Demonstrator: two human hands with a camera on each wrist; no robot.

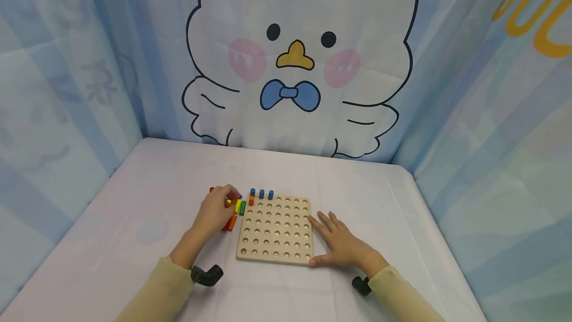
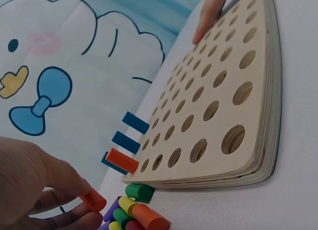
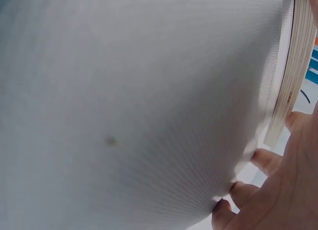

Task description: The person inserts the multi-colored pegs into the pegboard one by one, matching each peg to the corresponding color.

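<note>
A wooden pegboard (image 1: 273,261) with rows of round holes lies flat on the table. Three blue pegs (image 1: 261,194) stand along its far row, and one orange peg (image 2: 122,160) stands in front of the leftmost. Just left of the board, my left hand (image 1: 216,210) pinches another orange peg (image 2: 94,200) between thumb and fingers, above a cluster of loose pegs. My right hand (image 1: 341,245) rests with spread fingers at the board's right side; its thumb and index finger touch the edge.
Loose pegs lie left of the board, among them a green peg (image 2: 139,192), a yellow peg (image 1: 238,206) and an orange peg (image 1: 232,222). A white cloth (image 1: 380,202) covers the table. Behind hangs a curtain (image 1: 290,128) with a cartoon bird.
</note>
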